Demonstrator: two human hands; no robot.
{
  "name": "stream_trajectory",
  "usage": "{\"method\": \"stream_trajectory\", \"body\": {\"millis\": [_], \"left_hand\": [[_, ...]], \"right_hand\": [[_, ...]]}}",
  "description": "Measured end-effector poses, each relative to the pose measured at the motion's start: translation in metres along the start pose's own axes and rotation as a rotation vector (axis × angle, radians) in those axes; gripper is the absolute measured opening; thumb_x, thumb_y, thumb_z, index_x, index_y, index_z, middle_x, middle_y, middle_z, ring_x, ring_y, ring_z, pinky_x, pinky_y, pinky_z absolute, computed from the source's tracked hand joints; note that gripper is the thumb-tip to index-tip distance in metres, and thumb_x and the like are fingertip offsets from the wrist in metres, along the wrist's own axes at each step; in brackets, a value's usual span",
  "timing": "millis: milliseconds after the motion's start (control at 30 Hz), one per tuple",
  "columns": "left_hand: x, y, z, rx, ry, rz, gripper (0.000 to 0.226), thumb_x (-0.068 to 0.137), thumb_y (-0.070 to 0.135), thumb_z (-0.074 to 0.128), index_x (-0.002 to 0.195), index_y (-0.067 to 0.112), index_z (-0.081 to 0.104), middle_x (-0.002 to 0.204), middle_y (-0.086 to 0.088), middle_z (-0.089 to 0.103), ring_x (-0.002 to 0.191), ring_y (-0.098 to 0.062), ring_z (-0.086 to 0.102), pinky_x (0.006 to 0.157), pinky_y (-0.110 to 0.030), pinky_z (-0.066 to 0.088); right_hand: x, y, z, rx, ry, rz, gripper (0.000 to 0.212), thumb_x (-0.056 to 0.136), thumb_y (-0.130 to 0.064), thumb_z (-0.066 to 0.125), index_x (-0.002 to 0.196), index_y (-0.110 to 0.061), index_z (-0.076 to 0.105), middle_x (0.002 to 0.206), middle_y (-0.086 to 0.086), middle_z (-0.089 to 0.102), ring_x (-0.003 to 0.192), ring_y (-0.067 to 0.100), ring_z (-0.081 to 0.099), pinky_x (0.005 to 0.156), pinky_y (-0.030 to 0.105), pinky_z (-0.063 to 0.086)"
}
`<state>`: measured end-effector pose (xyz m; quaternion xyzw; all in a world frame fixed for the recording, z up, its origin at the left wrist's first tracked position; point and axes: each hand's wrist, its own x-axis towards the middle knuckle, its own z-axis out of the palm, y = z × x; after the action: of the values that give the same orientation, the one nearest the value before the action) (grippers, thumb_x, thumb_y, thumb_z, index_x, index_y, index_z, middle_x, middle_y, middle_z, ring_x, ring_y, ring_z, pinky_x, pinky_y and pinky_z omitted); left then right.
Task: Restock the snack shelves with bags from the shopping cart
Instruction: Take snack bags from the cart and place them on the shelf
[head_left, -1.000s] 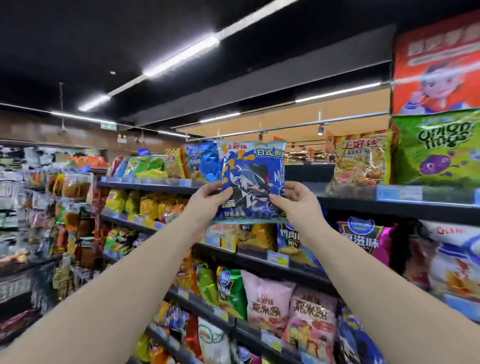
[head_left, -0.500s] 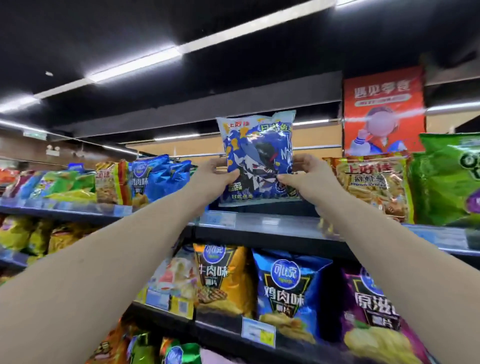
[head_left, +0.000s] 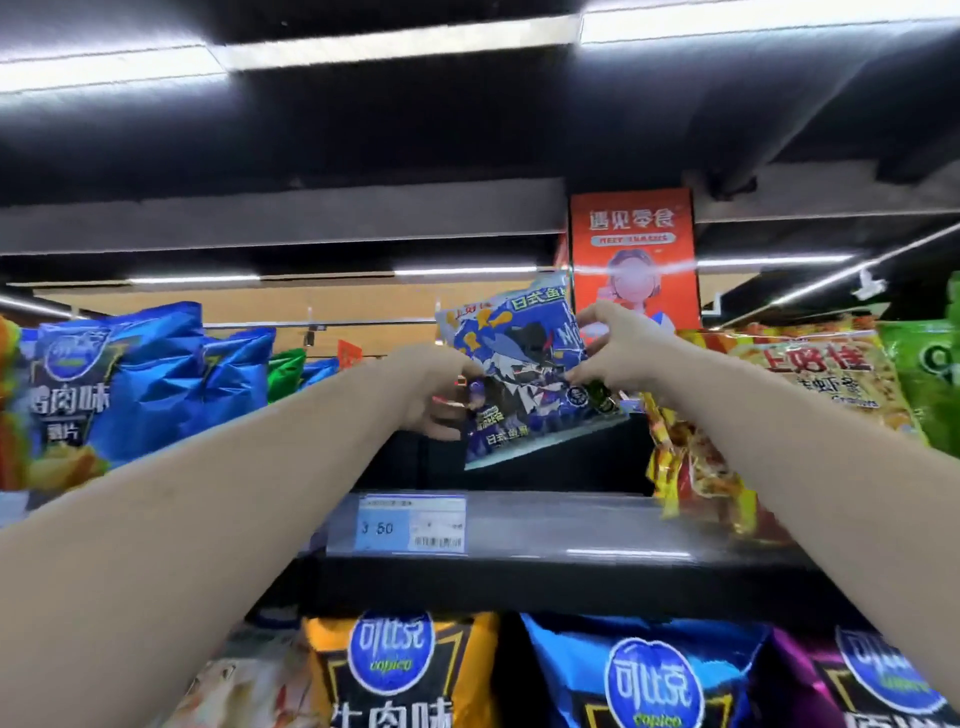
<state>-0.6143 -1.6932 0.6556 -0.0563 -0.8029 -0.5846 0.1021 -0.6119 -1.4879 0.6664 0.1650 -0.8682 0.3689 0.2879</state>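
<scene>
Bag position: the blue snack bag (head_left: 524, 384) is held over the top shelf (head_left: 571, 525), in the gap between the blue chip bags (head_left: 130, 384) on the left and the yellow-and-red bag (head_left: 810, 384) on the right. It is tilted, its lower left corner sitting lowest.

Grip: the left hand (head_left: 436, 395) grips the bag's left edge, thumb on the front face and fingers curled behind. The right hand (head_left: 618, 348) pinches the right edge between thumb and fingertips.

Obscured areas:
- The shelf's front rail hides the shelf floor. The bag's bottom seam appears to hang just above the floor, but contact cannot be confirmed.
- Both hands cover the side edges of the blue snack bag.
- The green bag (head_left: 924, 379) is cut off by the right frame edge.
- The orange bag (head_left: 395, 670), blue bag (head_left: 649, 680) and purple bag (head_left: 872, 675) on the lower shelf are cut off at the bottom frame edge.
- Blur makes small print unreadable.

Legible text:
- Blue snack bag: "日式鱼" along the top.
- Price tag (head_left: 410, 522) on the rail, below the bag: "3 50".
- Orange poster (head_left: 634, 244) behind the bag: "遇见零食".
- Yellow-and-red bag: "上好佳".
- Orange bag: "可比克", "copico", "牛肉味".
- Blue bag: "可比克", "copico".
</scene>
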Motion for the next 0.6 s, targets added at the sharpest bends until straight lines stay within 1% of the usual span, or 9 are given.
{"method": "stream_trajectory", "body": {"millis": [100, 167, 267, 333, 433, 467, 533, 567, 600], "left_hand": [[0.028, -0.003, -0.008, 0.022, -0.098, -0.039, 0.019, 0.100, 0.013, 0.048, 0.084, 0.010, 0.059, 0.086, -0.010, 0.062, 0.096, -0.027, 0.060, 0.084, -0.051, 0.053], [0.043, -0.001, -0.010, 0.030, -0.132, -0.038, 0.019, 0.101, 0.011, 0.047, 0.086, 0.008, 0.058, 0.097, -0.014, 0.062, 0.104, -0.029, 0.062, 0.080, -0.054, 0.055], [0.063, 0.004, -0.009, 0.059, -0.185, -0.001, 0.019, 0.102, 0.011, 0.047, 0.087, 0.008, 0.056, 0.099, -0.015, 0.059, 0.096, -0.028, 0.060, 0.072, -0.051, 0.054], [0.072, 0.009, -0.005, 0.097, -0.205, 0.025, 0.020, 0.103, 0.010, 0.046, 0.086, 0.007, 0.056, 0.092, -0.014, 0.059, 0.089, -0.028, 0.058, 0.072, -0.050, 0.053], [0.081, 0.013, 0.004, 0.137, -0.214, 0.056, 0.021, 0.104, 0.010, 0.040, 0.088, 0.006, 0.053, 0.089, -0.015, 0.057, 0.085, -0.030, 0.057, 0.072, -0.050, 0.053], [0.086, 0.014, 0.005, 0.152, -0.216, 0.061, 0.021, 0.104, 0.012, 0.038, 0.092, 0.005, 0.054, 0.093, -0.016, 0.057, 0.088, -0.031, 0.057, 0.073, -0.052, 0.054], [0.085, 0.017, 0.007, 0.159, -0.231, 0.077, 0.022, 0.105, 0.023, 0.037, 0.104, 0.006, 0.051, 0.106, -0.020, 0.058, 0.095, -0.036, 0.059, 0.080, -0.057, 0.055], [0.087, 0.020, 0.005, 0.155, -0.236, 0.084, 0.025, 0.105, 0.030, 0.037, 0.110, 0.008, 0.048, 0.112, -0.021, 0.054, 0.101, -0.040, 0.058, 0.084, -0.060, 0.054], [0.088, 0.022, 0.008, 0.132, -0.244, 0.086, 0.030, 0.105, 0.038, 0.037, 0.113, 0.011, 0.045, 0.116, -0.022, 0.051, 0.108, -0.042, 0.056, 0.085, -0.060, 0.053]], "right_hand": [[0.012, 0.002, 0.013, -0.038, -0.003, 0.096, 0.063, 0.079, -0.003, 0.076, 0.133, -0.017, 0.045, 0.107, 0.018, 0.060, 0.075, 0.025, 0.058, 0.070, 0.039, 0.056], [0.020, 0.000, 0.017, -0.063, -0.011, 0.149, 0.062, 0.082, 0.001, 0.071, 0.136, -0.015, 0.044, 0.098, 0.013, 0.059, 0.073, 0.025, 0.059, 0.068, 0.038, 0.057], [0.033, -0.001, 0.018, -0.055, -0.007, 0.231, 0.046, 0.086, 0.002, 0.065, 0.130, -0.004, 0.052, 0.086, 0.013, 0.056, 0.066, 0.022, 0.056, 0.063, 0.034, 0.055], [0.040, -0.002, 0.016, 0.019, 0.036, 0.283, 0.031, 0.091, -0.002, 0.061, 0.121, 0.002, 0.057, 0.093, 0.017, 0.060, 0.068, 0.025, 0.061, 0.072, 0.042, 0.060], [0.049, -0.001, 0.018, 0.200, 0.078, 0.333, 0.032, 0.098, -0.019, 0.054, 0.125, -0.001, 0.053, 0.116, 0.021, 0.060, 0.099, 0.038, 0.065, 0.082, 0.051, 0.057], [0.052, 0.000, 0.018, 0.235, 0.075, 0.331, 0.033, 0.100, -0.024, 0.051, 0.125, -0.003, 0.050, 0.112, 0.020, 0.059, 0.103, 0.039, 0.062, 0.086, 0.052, 0.056], [0.057, 0.003, 0.017, 0.274, 0.059, 0.336, 0.028, 0.102, -0.030, 0.044, 0.119, -0.009, 0.050, 0.098, 0.016, 0.059, 0.098, 0.036, 0.061, 0.091, 0.050, 0.052], [0.058, 0.003, 0.017, 0.314, 0.052, 0.348, 0.026, 0.103, -0.032, 0.041, 0.114, -0.011, 0.050, 0.097, 0.016, 0.059, 0.097, 0.035, 0.060, 0.092, 0.050, 0.051], [0.063, 0.007, 0.018, 0.365, 0.040, 0.354, 0.028, 0.104, -0.034, 0.038, 0.115, -0.011, 0.049, 0.105, 0.018, 0.059, 0.102, 0.037, 0.059, 0.094, 0.051, 0.050]]}}
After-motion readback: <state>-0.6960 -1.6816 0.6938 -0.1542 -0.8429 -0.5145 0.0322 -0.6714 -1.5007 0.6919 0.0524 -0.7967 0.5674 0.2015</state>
